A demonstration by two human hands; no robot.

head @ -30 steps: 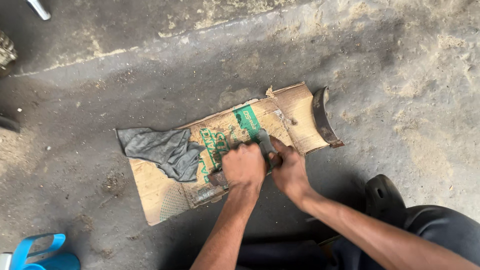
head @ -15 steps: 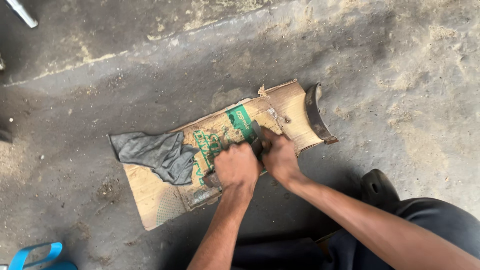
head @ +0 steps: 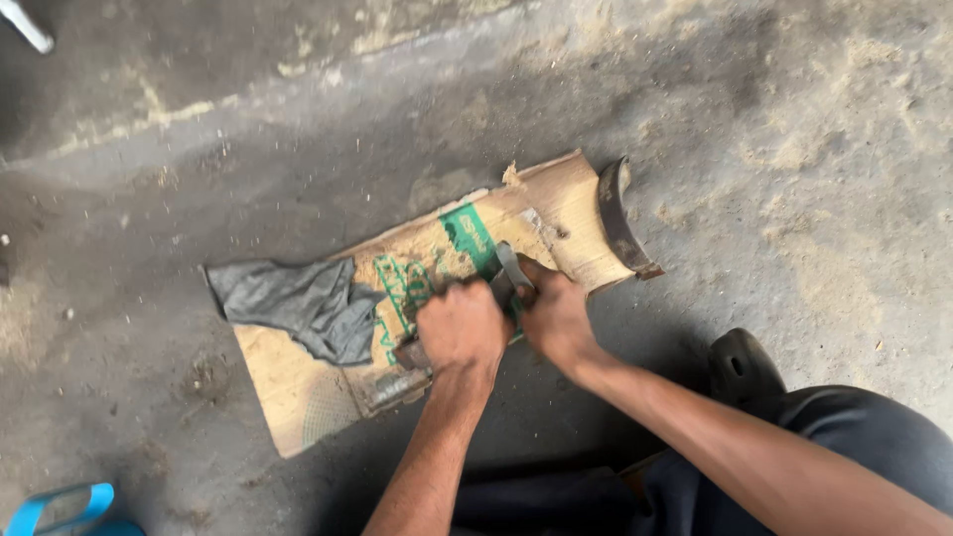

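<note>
A curved metal piece [head: 511, 270] is clamped between both hands at the middle of the cardboard sheet [head: 298, 397]: the left hand [head: 462, 328] is fisted on its lower end, the right hand [head: 556, 316] closed on its upper end. A slip onto the metal edge could be risked under hard pressure. A grey rag [head: 298, 303] is spread on the cardboard's left part, a curved brake shoe [head: 617, 218] is set at its right edge, and open concrete floor [head: 794, 149] is left beyond.

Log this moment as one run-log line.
left hand: grips tool on cardboard | right hand: holds curved metal piece | grey rag: beside
</note>
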